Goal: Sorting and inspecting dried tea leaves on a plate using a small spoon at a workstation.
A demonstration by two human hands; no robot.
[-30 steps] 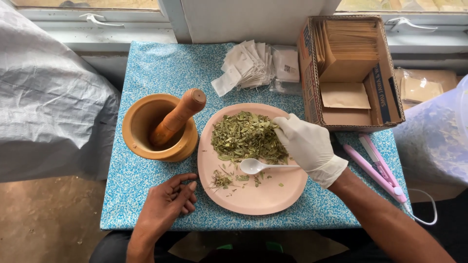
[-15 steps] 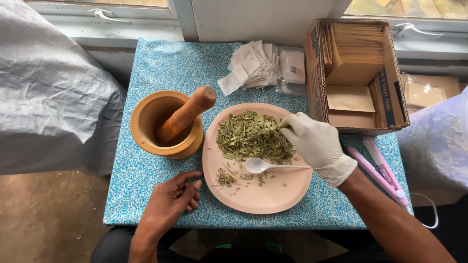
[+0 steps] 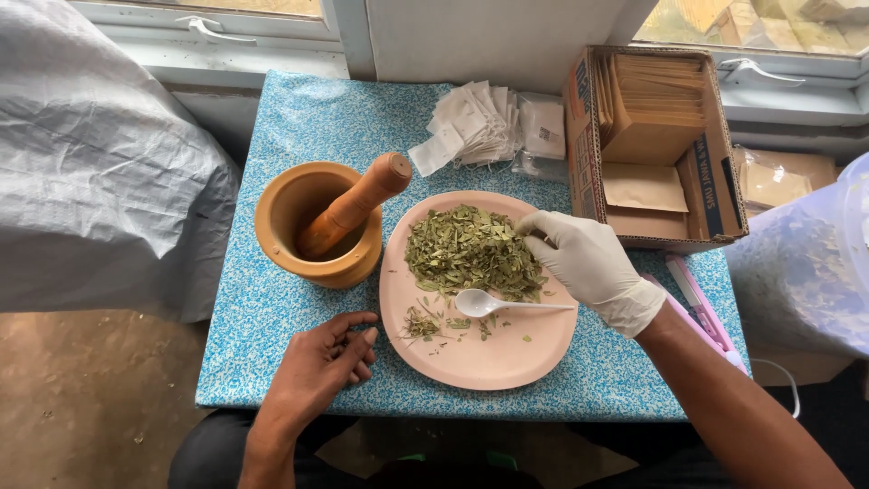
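Pinching into the far right edge of the dried green leaves (image 3: 471, 252), the gloved right hand (image 3: 587, 263) has its fingertips drawn narrow together, probably around a few leaves, though the glove hides the grip itself. The leaves lie heaped on a pink plate (image 3: 493, 362), so loose pieces stay gathered. Just below those fingers rests a white plastic spoon (image 3: 507, 305), handle toward the wrist. The bare left hand (image 3: 319, 369) lies loosely curled and holding nothing on the blue tablecloth (image 3: 272, 308), below the wooden mortar (image 3: 312, 240) with its leaning pestle (image 3: 355, 205).
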